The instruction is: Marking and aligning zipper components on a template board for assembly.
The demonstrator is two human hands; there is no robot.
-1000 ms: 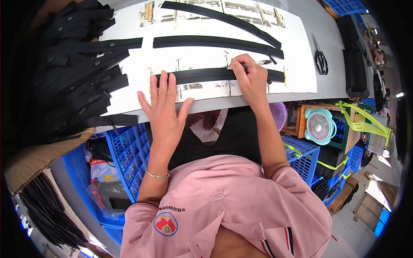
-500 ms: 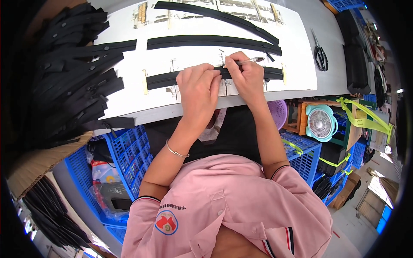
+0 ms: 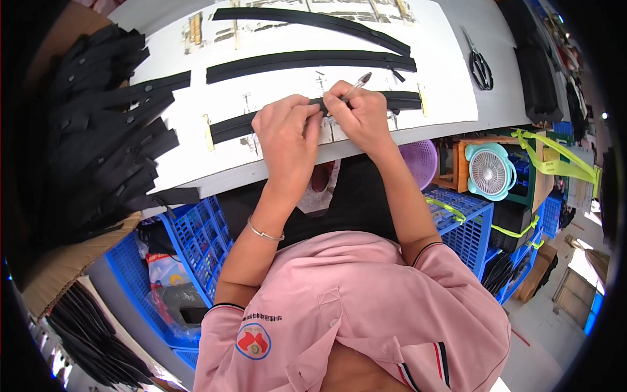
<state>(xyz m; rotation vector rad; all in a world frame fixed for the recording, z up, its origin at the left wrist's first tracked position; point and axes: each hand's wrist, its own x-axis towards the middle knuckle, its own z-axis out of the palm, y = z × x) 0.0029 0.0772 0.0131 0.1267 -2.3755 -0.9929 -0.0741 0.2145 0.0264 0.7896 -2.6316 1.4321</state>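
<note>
On a white board [image 3: 176, 121] lies a black zipper [image 3: 232, 127], the nearest of three. My left hand [image 3: 286, 134] is closed, its bent fingertips pinching or pressing the middle of that zipper. Just right of it, my right hand [image 3: 360, 117] grips a pen [image 3: 359, 83], with its cap end tilted up and to the right. The pen's tip is hidden behind my fingers, close to the zipper's upper edge. Farther up the board, a second zipper [image 3: 307, 62] lies nearly straight, and a third zipper [image 3: 313, 23] slants down to the right.
Black zippers [image 3: 104, 124] are heaped at the left of the board. Black-handled scissors [image 3: 481, 70] lie on the table to the right. Below the table edge are a purple basket [image 3: 418, 163], a small turquoise fan [image 3: 488, 171] and blue crates [image 3: 460, 225].
The pen has swung more upright in my right hand. Both hands stay close together over the near zipper. The whole view has shifted a little.
</note>
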